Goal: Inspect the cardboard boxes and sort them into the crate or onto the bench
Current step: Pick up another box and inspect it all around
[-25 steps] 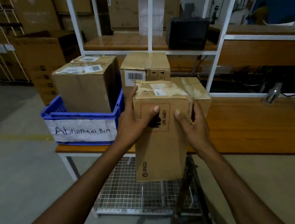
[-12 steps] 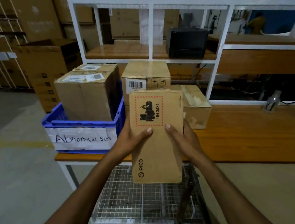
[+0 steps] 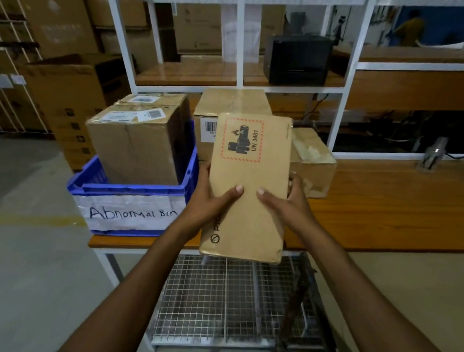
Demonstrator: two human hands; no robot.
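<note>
1. The bench [image 3: 381,211] stretches away beyond and to the right of both hands, its wooden top running under a white shelf frame [image 3: 342,101].
2. A blue crate [image 3: 135,190] sits on the bench's near left corner, just left of the left hand, with "Abnormal Bin" handwritten on a white label across its front.
3. A big taped box [image 3: 135,146] stands inside that crate, with shipping labels on top.
4. A barcoded box [image 3: 234,103] rests on the bench straight beyond the hands, mostly hidden by what they hold.
5. A smaller plastic-wrapped box [image 3: 314,159] sits on the bench just past the right hand.
6. The flat box [image 3: 248,186] is up off the bench between both hands, its broad face toward me, showing a red-dashed battery mark reading "UN 3481" near its top.
7. The left hand [image 3: 207,199] grips the flat box's left edge, thumb pressed on its front.
8. The right hand [image 3: 285,208] grasps the right edge, thumb likewise on the front, fingers wrapped behind.
</note>
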